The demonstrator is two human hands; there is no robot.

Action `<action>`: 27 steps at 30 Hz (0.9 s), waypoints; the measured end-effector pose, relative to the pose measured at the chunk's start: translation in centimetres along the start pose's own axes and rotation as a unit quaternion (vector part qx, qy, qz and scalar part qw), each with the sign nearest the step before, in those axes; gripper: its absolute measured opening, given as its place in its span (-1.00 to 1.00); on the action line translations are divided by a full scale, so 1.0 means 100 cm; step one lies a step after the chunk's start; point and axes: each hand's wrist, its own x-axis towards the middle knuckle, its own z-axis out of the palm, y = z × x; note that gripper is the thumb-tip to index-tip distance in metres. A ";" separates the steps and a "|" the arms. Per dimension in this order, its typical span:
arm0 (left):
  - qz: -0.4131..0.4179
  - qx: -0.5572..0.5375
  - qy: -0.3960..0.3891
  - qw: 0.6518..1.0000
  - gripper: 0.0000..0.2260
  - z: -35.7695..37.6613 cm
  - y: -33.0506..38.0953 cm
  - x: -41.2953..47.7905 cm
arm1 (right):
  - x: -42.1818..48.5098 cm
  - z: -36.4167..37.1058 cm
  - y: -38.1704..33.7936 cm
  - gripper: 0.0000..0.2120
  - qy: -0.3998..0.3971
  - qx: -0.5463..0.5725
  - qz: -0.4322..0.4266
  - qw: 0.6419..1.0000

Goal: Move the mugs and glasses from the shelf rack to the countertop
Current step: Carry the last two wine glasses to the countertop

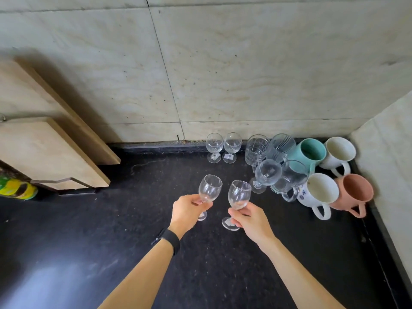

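Over countertop: two hands gripping two glasses.

Both bare forearms reach forward. The left grip pinches the left glass, the right grip the right glass.

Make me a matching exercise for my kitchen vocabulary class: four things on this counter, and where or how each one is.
Things:
1. teal mug
2. pink mug
3. cutting board
4. left hand

Places or states:
A. leaning, far left
B. gripping a wine glass
C. back row, beside a white mug
D. front row, far right

Pairs: 1-C, 2-D, 3-A, 4-B
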 end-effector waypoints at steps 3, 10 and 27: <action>0.000 -0.015 0.025 1.000 -0.88 -0.002 0.006 0.020 | 0.022 0.003 -0.004 -0.93 0.044 -0.054 -0.013 0.997; 0.064 -0.006 0.024 0.998 -0.84 0.007 0.008 0.065 | 0.068 0.009 -0.008 -0.93 0.084 -0.074 -0.023 0.993; 0.105 -0.057 0.126 0.985 -0.87 0.047 0.016 0.104 | 0.132 0.026 -0.005 -0.84 0.233 -0.039 -0.105 0.966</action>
